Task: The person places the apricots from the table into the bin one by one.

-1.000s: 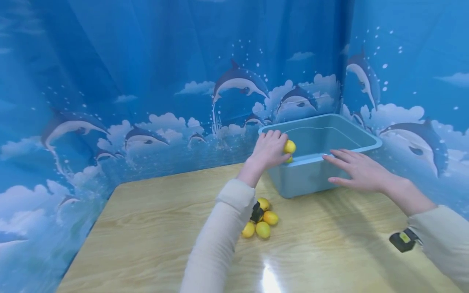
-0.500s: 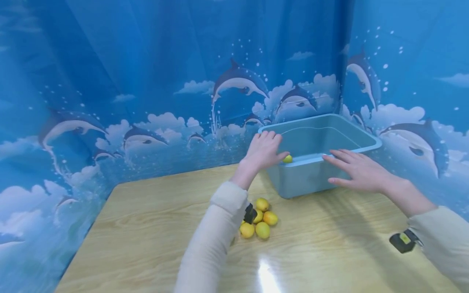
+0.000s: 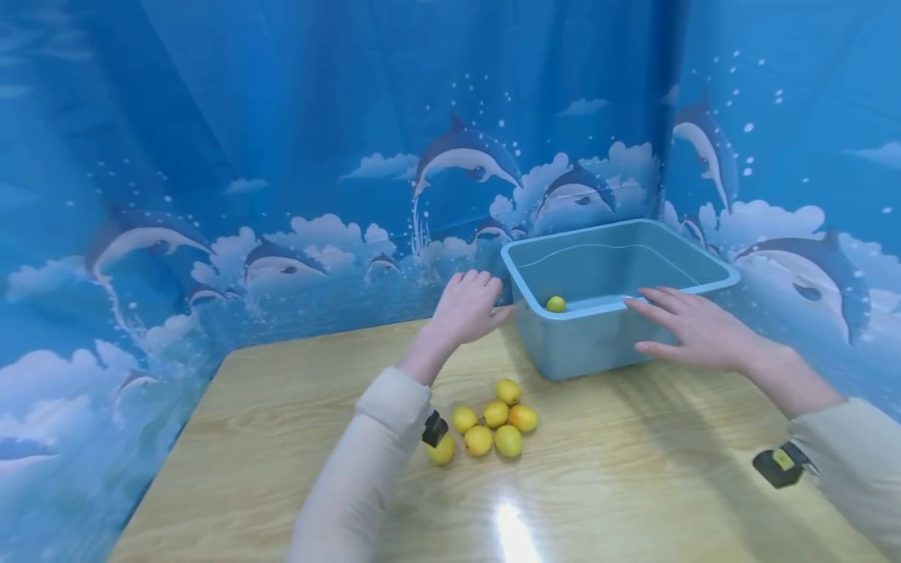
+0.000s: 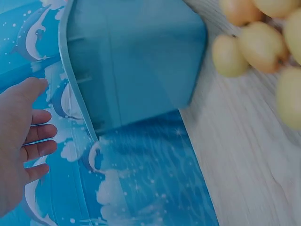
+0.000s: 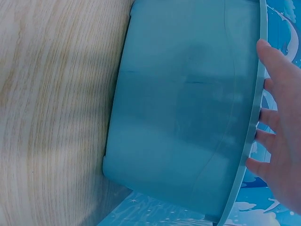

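My left hand (image 3: 468, 307) hovers just left of the blue plastic bin (image 3: 598, 340), fingers loosely bent and holding nothing. The left wrist view shows the same hand (image 4: 28, 136) apart from the bin's rim. One small yellow-green fruit (image 3: 556, 304) lies inside the bin near its left front corner. Several yellow fruits (image 3: 496, 414), oval and tinged orange, form a loose cluster on the table in front of the bin. My right hand (image 3: 693, 328) is at the bin's front rim with fingers extended; in the right wrist view its fingertips (image 5: 264, 47) meet or nearly meet the rim.
The wood-grain table (image 3: 296, 453) carries the bin toward its far right. Behind it hangs a blue curtain (image 3: 317, 117) printed with dolphins. Each wrist bears a small black device, such as the right one (image 3: 780, 465).
A yellow fruit in my left hand has been let go at the bin and is out of sight. That hand has drawn back left, uncovering more fruits. My right hand has stayed put.
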Demonstrator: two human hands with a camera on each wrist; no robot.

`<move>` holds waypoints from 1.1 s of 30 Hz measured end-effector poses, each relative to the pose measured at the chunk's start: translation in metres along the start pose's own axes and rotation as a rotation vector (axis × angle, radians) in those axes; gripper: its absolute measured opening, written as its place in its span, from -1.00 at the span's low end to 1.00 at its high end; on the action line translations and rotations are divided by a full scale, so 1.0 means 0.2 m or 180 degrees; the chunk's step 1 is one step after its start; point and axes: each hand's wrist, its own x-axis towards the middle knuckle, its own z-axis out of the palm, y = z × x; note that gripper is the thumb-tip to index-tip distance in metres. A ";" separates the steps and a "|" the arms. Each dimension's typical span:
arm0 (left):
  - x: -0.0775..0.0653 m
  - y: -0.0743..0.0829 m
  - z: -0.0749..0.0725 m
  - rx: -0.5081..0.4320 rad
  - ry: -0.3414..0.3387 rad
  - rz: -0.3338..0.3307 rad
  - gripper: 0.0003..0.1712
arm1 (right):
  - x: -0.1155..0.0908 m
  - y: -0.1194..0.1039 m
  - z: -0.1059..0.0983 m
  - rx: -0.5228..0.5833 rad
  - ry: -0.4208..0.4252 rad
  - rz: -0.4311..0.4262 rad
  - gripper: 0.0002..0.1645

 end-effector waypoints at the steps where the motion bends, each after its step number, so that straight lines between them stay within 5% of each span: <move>1: -0.02 -0.01 0.00 0.0033 0.0019 0.0018 -0.60 | 0.00 0.00 0.00 -0.0003 -0.0007 -0.0010 -0.13; 15: -0.30 -0.13 0.09 0.0281 0.0140 0.0215 -0.62 | 0.00 0.01 0.01 -0.0013 0.0020 -0.0061 -0.11; 33: -0.60 -0.15 0.19 0.0319 -0.0234 0.0379 -0.56 | 0.00 0.01 0.01 -0.0042 0.0021 -0.0045 -0.11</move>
